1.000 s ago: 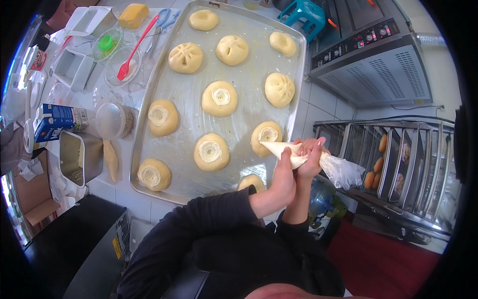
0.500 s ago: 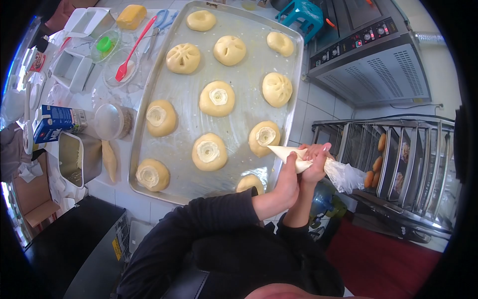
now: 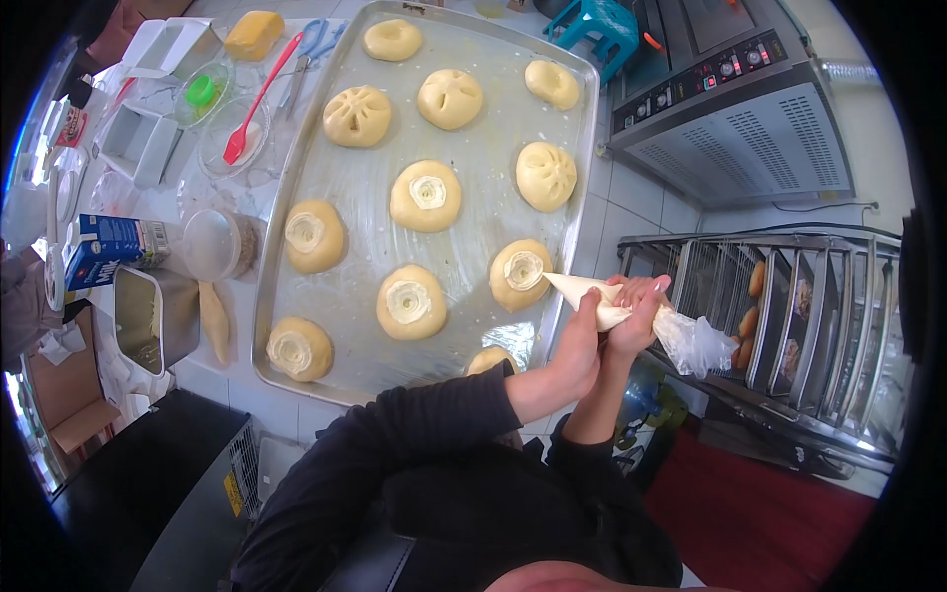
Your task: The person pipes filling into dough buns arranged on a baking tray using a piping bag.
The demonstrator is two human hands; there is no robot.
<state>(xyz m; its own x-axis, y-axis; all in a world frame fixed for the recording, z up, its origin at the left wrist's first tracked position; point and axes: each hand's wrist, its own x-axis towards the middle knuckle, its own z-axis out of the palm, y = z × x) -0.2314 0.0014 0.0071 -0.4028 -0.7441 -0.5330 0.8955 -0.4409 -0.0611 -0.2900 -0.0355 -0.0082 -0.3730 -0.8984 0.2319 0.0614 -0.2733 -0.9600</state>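
Note:
A cream-filled piping bag (image 3: pixel 567 287) is in both my hands, its tip beside the right edge of a bun (image 3: pixel 503 289) with a ring of cream in its hollow. My left hand (image 3: pixel 580 340) is wrapped round the bag's lower part. Higher up, my right hand (image 3: pixel 636 308) grips the bag, and its loose clear plastic end (image 3: pixel 695 343) hangs out past the fingers. Other dough buns, such as the middle one (image 3: pixel 412 302), carry cream rings. Toward the far end, a slit bun (image 3: pixel 357 116) and others show no cream. My left sleeve partly hides the nearest bun (image 3: pixel 490 360).
The buns sit on a large metal baking tray (image 3: pixel 345 212). Left of it are a red brush (image 3: pixel 262 99), a blue carton (image 3: pixel 116 245), a lidded tub (image 3: pixel 213 243) and a metal tin (image 3: pixel 178 321). A tray rack (image 3: pixel 779 340) and oven (image 3: pixel 725 118) stand right.
The piping bag tip has moved right, from over the bun's cream to beside the bun's edge. Both hands have shifted slightly right with the bag.

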